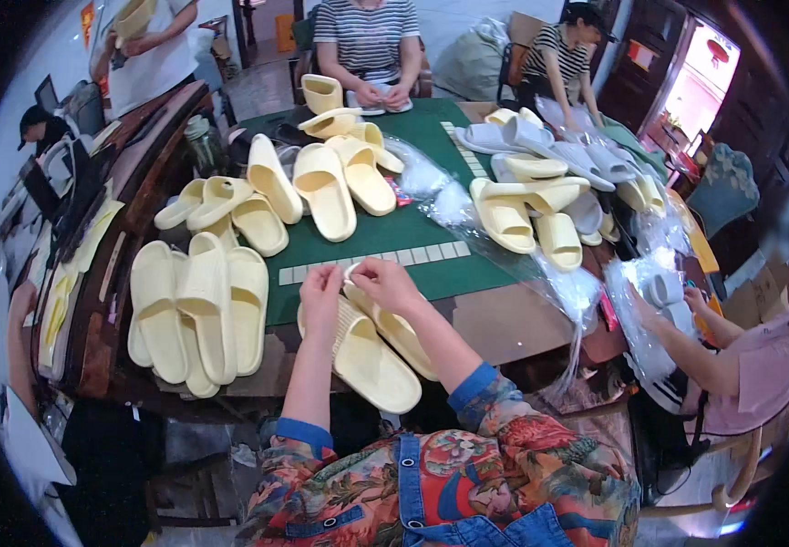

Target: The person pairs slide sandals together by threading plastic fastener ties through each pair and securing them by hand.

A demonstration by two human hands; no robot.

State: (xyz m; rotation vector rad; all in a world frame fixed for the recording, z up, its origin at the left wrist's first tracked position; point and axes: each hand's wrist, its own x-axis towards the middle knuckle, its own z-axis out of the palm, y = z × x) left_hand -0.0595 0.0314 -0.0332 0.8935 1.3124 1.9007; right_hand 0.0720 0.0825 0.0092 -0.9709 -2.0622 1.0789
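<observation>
Both hands pinch the top of a pale yellow slipper pair (371,351) at the table's near edge (504,319): left hand (321,290) beside right hand (385,284). Keeping the soles aligned seems wise; more stacked slippers (198,310) lie left.

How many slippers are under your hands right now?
2: a pale yellow pair, one slipper under the left hand, the other slipper under the right hand.
</observation>
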